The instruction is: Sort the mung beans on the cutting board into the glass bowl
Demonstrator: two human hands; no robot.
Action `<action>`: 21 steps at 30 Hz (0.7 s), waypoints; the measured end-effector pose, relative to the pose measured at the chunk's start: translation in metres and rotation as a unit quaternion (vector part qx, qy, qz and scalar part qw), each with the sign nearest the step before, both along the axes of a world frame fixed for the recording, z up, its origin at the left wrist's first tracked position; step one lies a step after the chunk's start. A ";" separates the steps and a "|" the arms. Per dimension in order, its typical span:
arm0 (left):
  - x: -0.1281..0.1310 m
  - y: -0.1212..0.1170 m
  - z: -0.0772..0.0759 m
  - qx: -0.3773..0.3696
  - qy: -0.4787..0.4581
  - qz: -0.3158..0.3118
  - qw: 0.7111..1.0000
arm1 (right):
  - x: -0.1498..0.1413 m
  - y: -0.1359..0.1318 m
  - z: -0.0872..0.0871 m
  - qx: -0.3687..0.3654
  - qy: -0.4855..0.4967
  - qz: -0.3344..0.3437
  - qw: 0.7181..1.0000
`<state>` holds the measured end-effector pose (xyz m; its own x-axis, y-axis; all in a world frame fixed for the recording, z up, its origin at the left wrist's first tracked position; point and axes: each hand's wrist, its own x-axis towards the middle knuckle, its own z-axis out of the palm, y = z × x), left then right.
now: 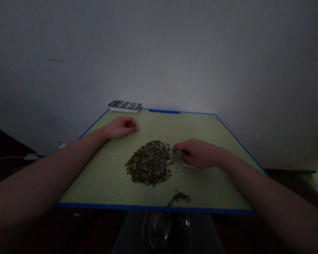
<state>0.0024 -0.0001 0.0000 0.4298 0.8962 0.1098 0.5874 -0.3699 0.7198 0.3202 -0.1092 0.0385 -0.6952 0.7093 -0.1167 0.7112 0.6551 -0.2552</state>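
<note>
A pile of small green beans mixed with pale grains [149, 163] lies on the middle of the table [201, 194]. Just right of the pile, my right hand [198, 153] is closed on a thin pale sheet [178, 157], which looks like crumpled paper or plastic. The sheet's near edge touches or almost touches the tabletop. Toward the back left rests my left hand [121, 127], fingers curled in loosely, apart from the pile, with nothing seen in it. A small separate group of green beans [180, 197] lies by the front edge.
A phone [125, 104] lies on a white box [124, 110] at the back left corner. Blue trim [108, 206] edges the table, and a wall stands behind. Below the front edge is a round clear bowl [165, 231]. White cables [7, 158] run at left.
</note>
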 end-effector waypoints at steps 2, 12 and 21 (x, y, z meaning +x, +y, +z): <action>-0.001 0.000 -0.001 -0.001 0.000 0.004 1.000 | -0.002 0.001 -0.002 0.004 0.007 0.006 1.000; 0.002 -0.003 0.003 -0.003 0.016 0.015 1.000 | 0.003 -0.002 0.003 -0.037 0.012 0.035 0.999; 0.001 -0.001 0.001 -0.006 0.006 0.009 1.000 | -0.002 -0.004 0.004 -0.025 0.014 0.036 0.999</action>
